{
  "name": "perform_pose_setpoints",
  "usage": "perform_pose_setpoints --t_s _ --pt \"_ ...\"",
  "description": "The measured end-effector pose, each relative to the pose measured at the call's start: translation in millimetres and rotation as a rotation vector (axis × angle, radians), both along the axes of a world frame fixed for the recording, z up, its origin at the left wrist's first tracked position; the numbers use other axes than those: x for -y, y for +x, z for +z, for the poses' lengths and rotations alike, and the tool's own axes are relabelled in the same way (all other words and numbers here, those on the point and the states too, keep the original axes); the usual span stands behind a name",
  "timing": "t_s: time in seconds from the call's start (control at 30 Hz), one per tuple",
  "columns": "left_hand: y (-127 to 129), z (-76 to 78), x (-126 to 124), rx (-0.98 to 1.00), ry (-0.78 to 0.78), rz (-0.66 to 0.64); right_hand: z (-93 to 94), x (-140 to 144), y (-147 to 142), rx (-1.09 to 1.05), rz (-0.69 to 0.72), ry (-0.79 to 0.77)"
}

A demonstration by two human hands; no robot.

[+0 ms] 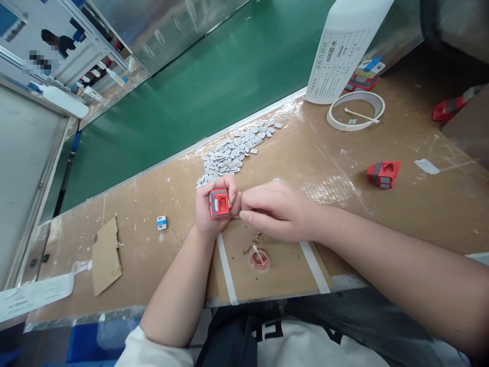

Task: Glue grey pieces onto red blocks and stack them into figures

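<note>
Head cam: left hand [214, 206] fingers wrapped tight on red/grey part [220, 203], right hand [277, 210] fingers pinched shut beside it, contents can't tell, above glue cap [260, 260].

white bottle [346, 46] at one o'clock: its label reads "608" with chinese characters. the smaller print on it is illegible.

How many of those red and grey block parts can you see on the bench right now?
2 clearly: one red and grey block held in the left hand, one lying on the bench to the right. Red items near the white bottle and far right edge may be more.
</note>
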State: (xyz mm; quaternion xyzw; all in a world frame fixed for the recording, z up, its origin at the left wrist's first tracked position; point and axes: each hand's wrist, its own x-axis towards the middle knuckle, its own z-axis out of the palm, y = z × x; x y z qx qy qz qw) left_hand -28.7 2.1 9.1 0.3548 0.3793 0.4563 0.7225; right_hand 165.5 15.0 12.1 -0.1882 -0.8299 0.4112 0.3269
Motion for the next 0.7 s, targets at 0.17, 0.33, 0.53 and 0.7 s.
perform_pose_setpoints --t_s 0.17,0.33,0.53,0.7 --pt "-6.4 4.9 -4.2 0.144 -0.125 0.014 2.8 4.6 3.2 0.3 0.324 -0.011" --pt "-8.0 6.7 -4.4 0.186 -0.09 0.047 1.6 10.5 -3.1 0.47 0.416 0.032" --pt "-5.7 3.4 -5.6 0.257 -0.178 0.053 2.8 12.1 -4.3 0.427 0.47 0.152" --pt "0.4 0.6 -8.6 0.307 -0.294 0.121 3.3 11.6 -0.8 0.432 0.434 0.233"
